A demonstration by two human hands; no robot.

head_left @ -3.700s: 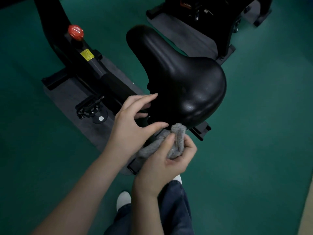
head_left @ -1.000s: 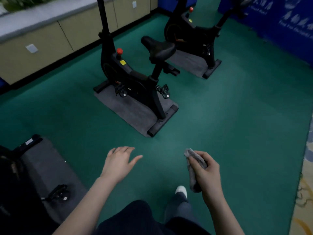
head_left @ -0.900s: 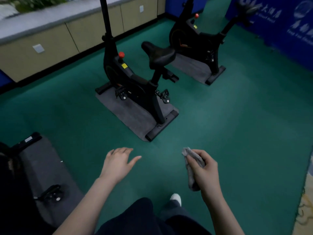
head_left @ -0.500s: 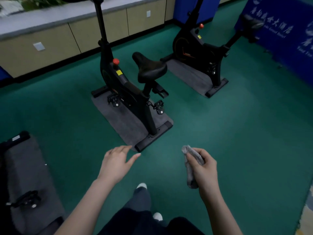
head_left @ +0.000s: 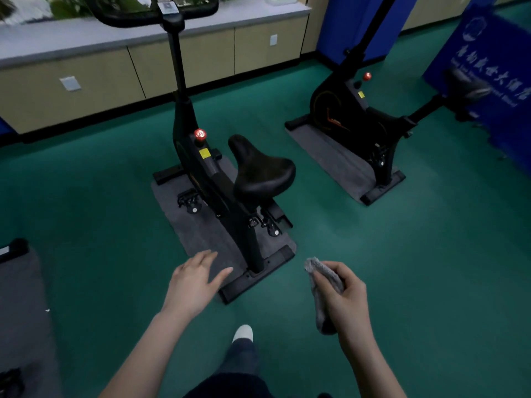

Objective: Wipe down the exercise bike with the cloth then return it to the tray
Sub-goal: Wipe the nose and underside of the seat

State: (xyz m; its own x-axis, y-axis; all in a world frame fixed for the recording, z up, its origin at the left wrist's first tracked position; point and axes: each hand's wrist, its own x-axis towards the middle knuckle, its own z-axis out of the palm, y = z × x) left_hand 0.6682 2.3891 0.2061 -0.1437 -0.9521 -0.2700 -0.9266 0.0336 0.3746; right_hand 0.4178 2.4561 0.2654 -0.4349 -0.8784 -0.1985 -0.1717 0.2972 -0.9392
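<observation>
A grey cloth (head_left: 326,294) is gripped in the curled fingers of the right hand (head_left: 343,293), held above the green floor (head_left: 416,268). The left hand (head_left: 195,284) is held out with fingers relaxed and spread, holding nothing. A black exercise bike (head_left: 224,179) is seen standing on a grey mat (head_left: 201,234) just ahead.

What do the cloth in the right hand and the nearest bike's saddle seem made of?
Cloth: probably fleece or microfibre; grey, fuzzy nap, hangs limp. Saddle: likely vinyl or synthetic leather; black, smooth, faint sheen.
</observation>
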